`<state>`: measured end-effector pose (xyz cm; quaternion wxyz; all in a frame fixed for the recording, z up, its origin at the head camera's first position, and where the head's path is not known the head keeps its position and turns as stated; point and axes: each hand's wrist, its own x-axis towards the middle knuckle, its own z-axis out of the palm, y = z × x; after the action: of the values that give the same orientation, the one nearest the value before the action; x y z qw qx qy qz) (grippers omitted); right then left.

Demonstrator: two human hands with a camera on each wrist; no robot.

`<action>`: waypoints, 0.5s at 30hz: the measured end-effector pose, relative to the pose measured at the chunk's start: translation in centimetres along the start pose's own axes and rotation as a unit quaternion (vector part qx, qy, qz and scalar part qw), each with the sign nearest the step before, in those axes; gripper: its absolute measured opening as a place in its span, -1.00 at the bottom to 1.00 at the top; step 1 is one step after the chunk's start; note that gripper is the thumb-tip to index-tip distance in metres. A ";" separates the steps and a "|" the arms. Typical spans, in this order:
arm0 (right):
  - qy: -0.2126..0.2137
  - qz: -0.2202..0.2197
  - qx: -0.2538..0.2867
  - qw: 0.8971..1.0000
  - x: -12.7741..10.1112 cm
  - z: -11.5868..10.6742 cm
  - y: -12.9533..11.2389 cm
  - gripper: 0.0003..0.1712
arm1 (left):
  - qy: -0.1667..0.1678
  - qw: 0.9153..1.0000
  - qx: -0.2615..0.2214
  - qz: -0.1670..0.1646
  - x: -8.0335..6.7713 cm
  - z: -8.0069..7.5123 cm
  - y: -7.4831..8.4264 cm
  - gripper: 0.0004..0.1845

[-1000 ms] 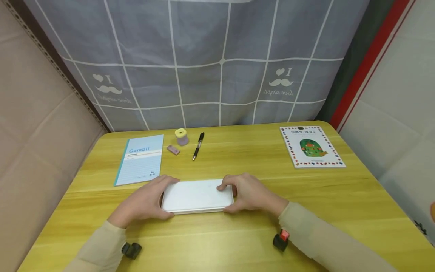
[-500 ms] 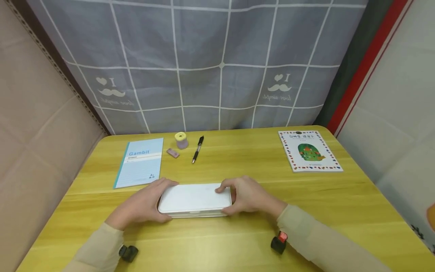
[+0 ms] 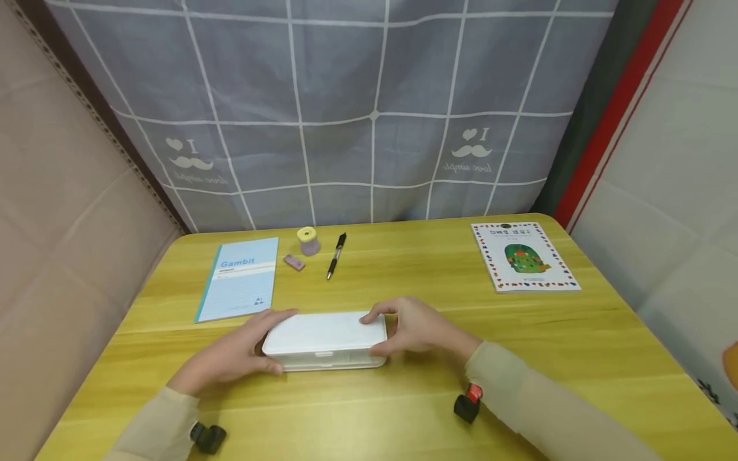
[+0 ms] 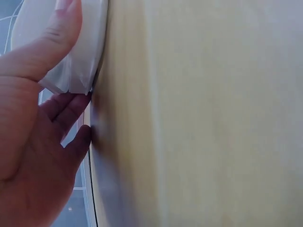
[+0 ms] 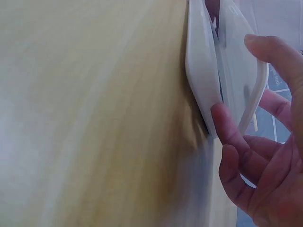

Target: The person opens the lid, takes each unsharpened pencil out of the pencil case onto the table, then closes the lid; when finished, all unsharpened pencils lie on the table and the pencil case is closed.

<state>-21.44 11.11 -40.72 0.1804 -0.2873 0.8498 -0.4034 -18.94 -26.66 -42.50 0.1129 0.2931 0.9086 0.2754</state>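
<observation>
A white plastic pencil case (image 3: 324,331) lies lengthwise near the middle of the table, with a small latch on its front side. Its left end is held by my left hand (image 3: 230,349), thumb at the front and fingers reaching behind. My right hand (image 3: 415,326) holds the right end, index finger on the lid and thumb at the front. In the right wrist view, a narrow gap shows between the lid (image 5: 244,71) and the base (image 5: 202,61). The left wrist view shows my left thumb (image 4: 59,35) against the case. The inside of the case is hidden.
Behind the case lie a blue notebook (image 3: 241,280), a pinkish eraser (image 3: 294,262), a lilac cylinder with a yellow top (image 3: 308,241) and a black pen (image 3: 337,256). A white booklet (image 3: 524,257) is at the back right. A grey curtain (image 3: 340,115) hangs behind the table.
The front edge of the lid has risen, so more of the case's front side and latch shows. Both hands keep hold and have shifted slightly left in view.
</observation>
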 end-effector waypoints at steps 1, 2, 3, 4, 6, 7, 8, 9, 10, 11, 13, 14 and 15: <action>0.000 -0.002 0.007 1.000 0.1 -0.1 0.0 -0.49 | -0.002 1.000 -0.003 0.000 -0.1 0.0 -0.1 0.09; -0.001 -0.005 0.014 1.000 0.2 -0.3 -0.1 -0.51 | -0.004 1.000 -0.006 0.000 -0.2 0.0 -0.1 0.09; -0.002 -0.008 0.019 1.000 0.3 -0.4 -0.1 -0.53 | -0.008 1.000 -0.011 -0.001 -0.3 0.1 -0.2 0.08; -0.001 -0.010 0.021 1.000 0.4 -0.5 -0.1 -0.54 | -0.011 1.000 -0.015 -0.002 -0.3 0.1 -0.2 0.08; -0.004 -0.007 0.032 0.999 0.5 -0.7 0.0 -0.55 | -0.016 1.000 -0.027 -0.003 -0.4 0.1 -0.3 0.07; -0.005 0.000 0.041 0.999 0.6 -0.8 0.0 -0.55 | -0.017 0.999 -0.033 -0.002 -0.5 0.1 -0.3 0.06; -0.007 0.006 0.050 0.999 0.6 -0.9 0.0 -0.55 | -0.018 0.999 -0.040 -0.001 -0.5 0.1 -0.3 0.06; -0.006 0.012 0.056 0.998 0.7 -0.9 0.1 -0.55 | -0.020 0.999 -0.044 0.000 -0.5 0.1 -0.4 0.05; -0.005 0.018 0.063 0.998 0.7 -1.0 0.1 -0.54 | -0.019 0.999 -0.046 0.002 -0.5 0.1 -0.4 0.04; -0.005 0.023 0.071 0.997 0.8 -1.1 0.1 -0.54 | -0.018 0.999 -0.050 0.002 -0.6 0.0 -0.3 0.05; -0.004 0.032 0.087 0.996 0.9 -1.2 0.1 -0.54 | -0.016 0.998 -0.062 -0.002 -0.6 0.0 -0.2 0.09; -0.005 0.037 0.099 0.994 0.9 -1.2 0.1 -0.54 | -0.015 0.997 -0.070 -0.008 -0.6 -0.1 -0.2 0.12; -0.004 0.042 0.109 0.993 1.0 -1.3 0.1 -0.55 | -0.014 0.997 -0.076 -0.012 -0.6 -0.1 -0.1 0.17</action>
<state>-22.92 11.28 -40.08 0.2312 -0.2313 0.8115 -0.4842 -18.55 -27.12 -42.45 0.1509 0.2763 0.8871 0.3376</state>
